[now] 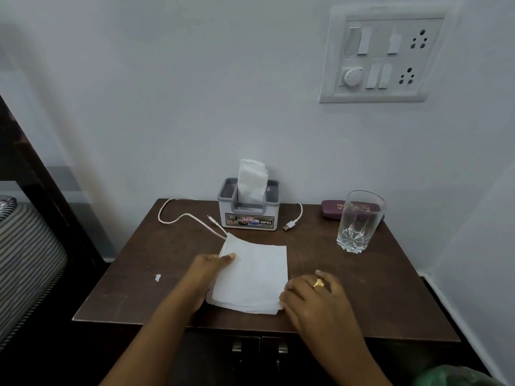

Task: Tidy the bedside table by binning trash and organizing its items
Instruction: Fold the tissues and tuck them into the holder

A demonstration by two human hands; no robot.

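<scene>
A person's left hand (207,270) pinches the left edge of a folded white tissue (252,277) lying flat on the desk (362,288), its long axis running away from them. The right hand (312,295), fingers loosely curled, presses the near right corner. Light and limp, the tissue probably lifts best by its edges.

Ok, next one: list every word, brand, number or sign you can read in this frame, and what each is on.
"OPEL": on the front label of the grey tissue holder.
Same label, red-framed mark and blue badge: too blurred to read.
"PRI" and "ICALS": gold lettering on the maroon case, its middle hidden behind the glass.
Switch panel on the wall: no readable markings.
</scene>
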